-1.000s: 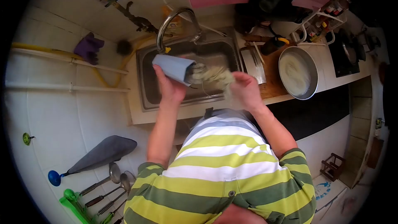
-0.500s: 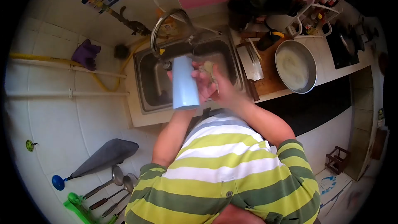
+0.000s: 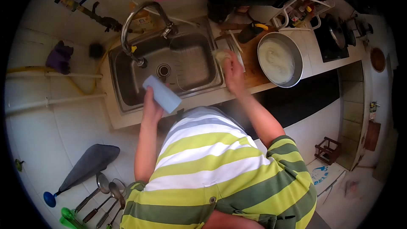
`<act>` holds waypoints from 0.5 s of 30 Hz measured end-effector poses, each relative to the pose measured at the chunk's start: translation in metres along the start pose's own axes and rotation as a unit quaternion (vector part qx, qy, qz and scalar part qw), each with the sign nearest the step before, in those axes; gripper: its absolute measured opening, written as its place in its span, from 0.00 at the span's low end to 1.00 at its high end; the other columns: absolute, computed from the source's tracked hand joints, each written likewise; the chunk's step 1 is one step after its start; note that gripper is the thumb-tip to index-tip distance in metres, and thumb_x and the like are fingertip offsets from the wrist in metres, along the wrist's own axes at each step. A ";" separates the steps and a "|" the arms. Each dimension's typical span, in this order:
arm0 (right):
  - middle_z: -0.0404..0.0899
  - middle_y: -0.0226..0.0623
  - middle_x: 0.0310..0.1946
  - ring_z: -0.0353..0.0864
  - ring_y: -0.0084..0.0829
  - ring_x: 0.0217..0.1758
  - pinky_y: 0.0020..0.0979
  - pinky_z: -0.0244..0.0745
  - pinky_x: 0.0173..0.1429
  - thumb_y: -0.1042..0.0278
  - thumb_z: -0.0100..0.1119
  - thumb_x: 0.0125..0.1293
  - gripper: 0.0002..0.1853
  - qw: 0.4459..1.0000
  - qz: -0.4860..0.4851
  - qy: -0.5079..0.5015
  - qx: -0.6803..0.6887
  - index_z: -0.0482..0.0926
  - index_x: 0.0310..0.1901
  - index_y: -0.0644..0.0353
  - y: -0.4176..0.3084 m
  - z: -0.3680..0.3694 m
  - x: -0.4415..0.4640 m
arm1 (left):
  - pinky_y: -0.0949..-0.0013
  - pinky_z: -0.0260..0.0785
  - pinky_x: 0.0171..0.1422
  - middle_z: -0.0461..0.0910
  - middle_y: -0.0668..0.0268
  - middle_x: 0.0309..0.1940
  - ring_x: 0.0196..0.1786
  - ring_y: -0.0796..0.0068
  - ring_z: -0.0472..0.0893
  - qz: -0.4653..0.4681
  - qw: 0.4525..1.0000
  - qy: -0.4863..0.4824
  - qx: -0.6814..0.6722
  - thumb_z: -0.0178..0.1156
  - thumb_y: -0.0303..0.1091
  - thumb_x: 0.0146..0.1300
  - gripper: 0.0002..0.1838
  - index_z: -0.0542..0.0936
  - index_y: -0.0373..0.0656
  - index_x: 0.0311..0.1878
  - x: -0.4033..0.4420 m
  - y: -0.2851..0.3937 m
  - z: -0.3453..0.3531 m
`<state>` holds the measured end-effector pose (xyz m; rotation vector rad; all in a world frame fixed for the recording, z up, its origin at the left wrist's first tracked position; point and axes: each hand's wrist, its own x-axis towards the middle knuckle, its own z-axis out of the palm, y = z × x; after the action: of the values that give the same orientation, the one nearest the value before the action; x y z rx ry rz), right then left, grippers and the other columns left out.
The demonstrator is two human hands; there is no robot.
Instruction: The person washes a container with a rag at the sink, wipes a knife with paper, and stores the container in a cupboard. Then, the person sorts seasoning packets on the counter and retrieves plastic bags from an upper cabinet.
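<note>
My left hand (image 3: 152, 105) grips a smooth, light-blue, roll-shaped object (image 3: 164, 95), tilted over the front edge of the sink (image 3: 140, 89). I cannot make out exactly what it is. My right hand (image 3: 233, 71) is closed on a small, crumpled, pale beige piece (image 3: 221, 56) above the sink's right rim. Behind that hand a cleaver (image 3: 241, 59) lies partly hidden on the wooden board (image 3: 253, 75). A curved metal faucet (image 3: 126, 32) stands over the basin; no water stream shows.
A large metal bowl (image 3: 299, 70) with a whitish, soft mass (image 3: 276, 60) stands right of my right hand. A white spice rack (image 3: 292, 15) and a stove (image 3: 333, 44) are farther right. Ladles (image 3: 101, 182) and a grey cloth (image 3: 95, 161) hang at lower left.
My hands have moved apart: the left went down-left with the light-blue object, the right moved rightward with the pale piece. The view has shifted, and more of the basin shows.
</note>
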<state>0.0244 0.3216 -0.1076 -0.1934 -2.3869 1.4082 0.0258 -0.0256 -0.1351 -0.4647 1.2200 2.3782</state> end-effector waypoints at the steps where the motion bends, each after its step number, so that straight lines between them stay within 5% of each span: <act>1: 0.72 0.56 0.60 0.72 0.51 0.63 0.39 0.69 0.65 0.67 0.57 0.67 0.22 1.000 0.002 -0.002 0.000 0.74 0.62 0.60 0.023 -0.007 -0.002 | 0.51 0.65 0.70 0.74 0.53 0.60 0.64 0.55 0.73 0.003 0.998 0.059 -0.019 0.54 0.61 0.70 0.37 0.62 0.41 0.70 -0.006 -0.006 -0.017; 3: 0.67 0.57 0.65 0.66 0.56 0.68 0.48 0.64 0.69 0.65 0.62 0.63 0.24 0.928 -0.017 -0.086 -0.361 0.76 0.60 0.59 0.084 -0.008 -0.018 | 0.51 0.64 0.71 0.75 0.54 0.60 0.63 0.55 0.74 -0.007 0.988 0.147 -0.050 0.61 0.61 0.65 0.40 0.63 0.46 0.71 -0.016 -0.018 -0.060; 4: 0.65 0.57 0.67 0.63 0.58 0.70 0.53 0.59 0.71 0.62 0.64 0.61 0.24 0.931 0.058 -0.119 -0.340 0.78 0.60 0.56 0.114 -0.005 -0.027 | 0.52 0.63 0.72 0.74 0.56 0.60 0.63 0.57 0.73 -0.006 0.984 0.167 -0.067 0.59 0.60 0.66 0.39 0.63 0.45 0.71 -0.026 -0.017 -0.067; 11: 0.70 0.56 0.62 0.67 0.57 0.66 0.48 0.67 0.67 0.71 0.60 0.59 0.23 0.954 0.032 -0.072 -0.288 0.78 0.58 0.58 0.145 0.009 -0.033 | 0.51 0.63 0.72 0.73 0.61 0.62 0.65 0.60 0.72 -0.016 0.962 0.245 -0.117 0.58 0.59 0.68 0.36 0.64 0.46 0.70 -0.037 -0.003 -0.067; 15: 0.72 0.55 0.59 0.70 0.53 0.63 0.48 0.71 0.61 0.77 0.55 0.59 0.20 0.944 0.043 -0.106 -0.311 0.79 0.55 0.61 0.137 0.008 0.004 | 0.50 0.62 0.73 0.72 0.60 0.62 0.65 0.58 0.72 -0.008 0.971 0.209 -0.114 0.57 0.59 0.69 0.36 0.64 0.46 0.71 -0.024 0.004 -0.039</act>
<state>0.0083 0.3838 -0.2290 -0.3196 -2.9711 0.6836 0.0484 -0.0648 -0.1429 -1.0898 1.0989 2.4958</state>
